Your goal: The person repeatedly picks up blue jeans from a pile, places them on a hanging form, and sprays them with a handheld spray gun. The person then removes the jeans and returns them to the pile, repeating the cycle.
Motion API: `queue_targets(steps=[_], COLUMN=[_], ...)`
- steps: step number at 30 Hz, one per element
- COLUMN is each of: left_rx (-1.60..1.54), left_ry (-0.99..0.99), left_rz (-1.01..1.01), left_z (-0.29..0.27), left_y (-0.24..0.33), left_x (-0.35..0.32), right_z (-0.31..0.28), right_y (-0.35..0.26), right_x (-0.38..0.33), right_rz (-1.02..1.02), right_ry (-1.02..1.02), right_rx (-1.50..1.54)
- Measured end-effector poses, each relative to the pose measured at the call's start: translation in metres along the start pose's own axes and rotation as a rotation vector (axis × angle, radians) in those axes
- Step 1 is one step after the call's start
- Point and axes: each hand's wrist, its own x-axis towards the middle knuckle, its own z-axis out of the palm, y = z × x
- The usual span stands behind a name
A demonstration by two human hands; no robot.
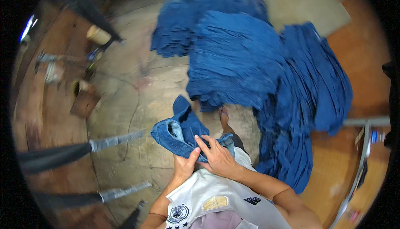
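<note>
Bare concrete floor (137, 104), stained and cracked, fills centre frame; orange-brown surface (362, 50) at right edge. Big stacks of blue denim (250, 58) cover upper centre and right, draping down. Dark table legs (79, 145) enter from left, small wooden block (85, 103) mid left. Denim piece (180, 132) sits lower centre, bunched. Left hand (184, 164) grips it from below, thumb pressed on cloth. Right hand (216, 156) lies on top, fingers spread flat on the fabric
</note>
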Motion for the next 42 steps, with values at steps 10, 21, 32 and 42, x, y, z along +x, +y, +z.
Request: queue_targets(steps=[10,21,32,42], left_rx=[0.211,0.558,0.977,1.181], left_ry=[-0.73,-0.915,-0.902,-1.51], left_rz=[-0.377,-0.378,0.153,0.441], left_z=[0.074,0.147,0.269,0.483], left_y=[-0.064,-0.181,-0.284,-0.397], left_x=[-0.002,-0.004,-0.073,-0.18], right_z=[0.013,-0.068,-0.242,0.066], right_y=[-0.001,0.042,-0.051,0.121], right_x=[-0.153,-0.3,-0.662,-0.988], right_rz=[0.535,0.883,0.538,1.974], right_ry=[0.497,1.035,1.94,1.575], right_rx=[0.316,0.737,0.398,-0.279])
